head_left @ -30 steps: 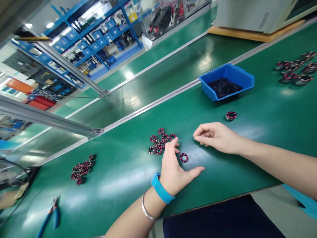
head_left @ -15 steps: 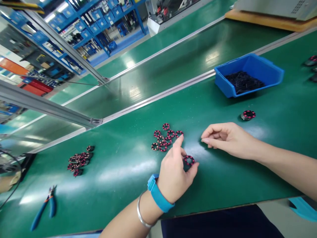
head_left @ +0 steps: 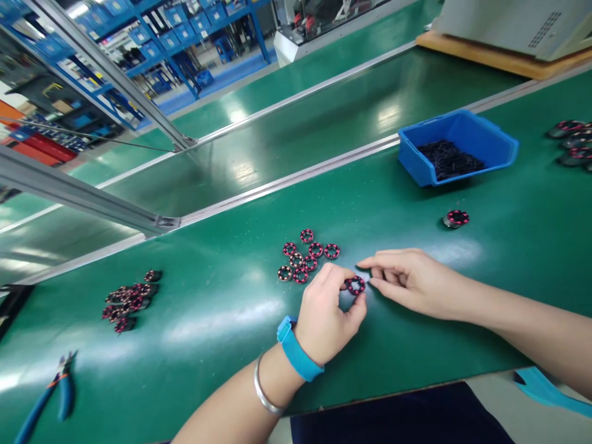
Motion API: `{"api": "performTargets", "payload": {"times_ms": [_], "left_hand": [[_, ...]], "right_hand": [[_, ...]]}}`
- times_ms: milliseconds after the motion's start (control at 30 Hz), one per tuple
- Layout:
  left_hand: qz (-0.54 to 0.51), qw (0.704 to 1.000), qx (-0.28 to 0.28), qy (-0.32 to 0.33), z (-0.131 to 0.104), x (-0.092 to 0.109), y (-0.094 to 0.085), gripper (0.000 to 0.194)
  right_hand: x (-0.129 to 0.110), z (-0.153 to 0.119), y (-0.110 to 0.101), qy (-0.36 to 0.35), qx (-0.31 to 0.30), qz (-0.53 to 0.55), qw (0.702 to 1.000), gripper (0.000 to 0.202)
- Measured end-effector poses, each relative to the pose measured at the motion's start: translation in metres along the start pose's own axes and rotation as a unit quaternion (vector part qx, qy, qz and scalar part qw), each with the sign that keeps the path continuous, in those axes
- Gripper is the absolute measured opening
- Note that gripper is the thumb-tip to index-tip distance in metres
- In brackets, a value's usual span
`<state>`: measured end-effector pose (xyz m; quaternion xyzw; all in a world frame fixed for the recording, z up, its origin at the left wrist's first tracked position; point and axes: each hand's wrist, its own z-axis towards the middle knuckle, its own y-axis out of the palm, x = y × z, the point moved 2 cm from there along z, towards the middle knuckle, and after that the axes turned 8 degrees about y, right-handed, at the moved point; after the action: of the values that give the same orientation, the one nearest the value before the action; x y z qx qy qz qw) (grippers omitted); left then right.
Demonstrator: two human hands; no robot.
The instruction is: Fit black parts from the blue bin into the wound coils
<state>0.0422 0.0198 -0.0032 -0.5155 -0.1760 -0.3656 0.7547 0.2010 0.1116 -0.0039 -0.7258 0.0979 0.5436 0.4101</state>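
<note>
Between the thumb and fingers of my left hand (head_left: 329, 309) is a small black ring with red marks (head_left: 356, 285). Just right of it, my right hand (head_left: 407, 280) has its thumb and forefinger apart, fingertips near the ring's edge; no object shows between them. Several similar rings (head_left: 309, 263) lie in a loose group on the green table, beyond my left hand. A single thicker ring piece (head_left: 456, 219) sits beyond my right hand, below a blue bin (head_left: 494, 145) that holds thin black parts (head_left: 446, 159).
More ring pieces (head_left: 127, 302) are heaped at the left, with blue-handled pliers (head_left: 66, 394) nearer the front edge. Another group of pieces (head_left: 576, 142) lies at the far right. A metal frame rail (head_left: 277, 185) crosses behind the work area on the green table (head_left: 208, 370).
My right hand has moved left and slightly down, towards the ring. My left hand's forefinger has come down onto the ring, which is slightly higher in view. The camera view has shifted.
</note>
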Motion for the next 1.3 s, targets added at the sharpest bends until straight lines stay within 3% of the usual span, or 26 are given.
{"api": "performTargets", "payload": {"times_ms": [100,200,300,667,1000,1300], "left_hand": [[0.001,1.0,-0.011,0.005,0.0,0.0,0.001,0.013],[0.013,1.0,-0.024,0.006,-0.001,0.0,0.002,0.014],[0.022,0.999,-0.026,0.007,-0.001,0.0,0.002,0.014],[0.001,1.0,0.001,-0.008,-0.003,-0.002,0.005,0.013],[0.0,1.0,0.002,-0.001,-0.002,-0.003,0.005,0.016],[0.003,1.0,-0.001,-0.003,-0.002,-0.002,0.005,0.014]], "right_hand": [[-0.005,-0.001,-0.003,-0.044,0.003,-0.051,0.998,0.026],[-0.001,0.0,-0.012,0.011,-0.031,0.037,0.999,0.026],[0.005,0.001,-0.016,0.07,-0.024,0.111,0.991,0.025],[0.008,0.008,-0.003,0.161,-0.003,0.219,0.962,0.032],[0.009,0.009,-0.003,0.162,-0.011,0.213,0.963,0.036],[0.004,0.005,-0.001,0.115,-0.022,0.181,0.977,0.028]]}}
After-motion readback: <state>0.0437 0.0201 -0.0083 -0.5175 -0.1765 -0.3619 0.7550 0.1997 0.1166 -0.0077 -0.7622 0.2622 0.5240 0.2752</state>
